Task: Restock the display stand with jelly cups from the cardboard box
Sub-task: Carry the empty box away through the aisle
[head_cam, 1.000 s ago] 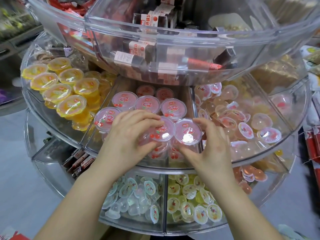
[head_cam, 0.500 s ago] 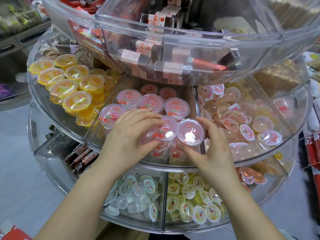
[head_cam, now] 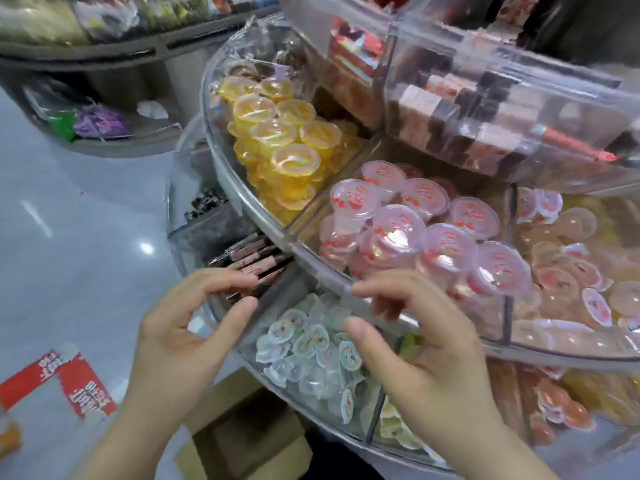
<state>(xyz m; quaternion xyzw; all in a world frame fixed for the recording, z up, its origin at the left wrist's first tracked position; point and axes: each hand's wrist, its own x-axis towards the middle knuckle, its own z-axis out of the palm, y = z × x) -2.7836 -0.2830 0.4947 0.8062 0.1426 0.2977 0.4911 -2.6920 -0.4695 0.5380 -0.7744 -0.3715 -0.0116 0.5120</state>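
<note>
Below pink jelly cups (head_cam: pixel 398 230), blurred red-white wrapper (head_cam: pixel 62 382) lettering

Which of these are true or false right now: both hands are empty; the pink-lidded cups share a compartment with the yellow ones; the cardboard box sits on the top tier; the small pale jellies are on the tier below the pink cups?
1. Both hands are empty. True: the left hand and right hand are open, fingers curled, holding nothing.
2. The pink-lidded jelly cups share a compartment with the yellow jelly cups. False: a clear divider separates them, and they lie in neighbouring compartments.
3. The cardboard box sits on the top tier. False: it is low down at the foot of the display stand, below the hands.
4. The small pale jellies are on the tier below the pink cups. True.
</note>
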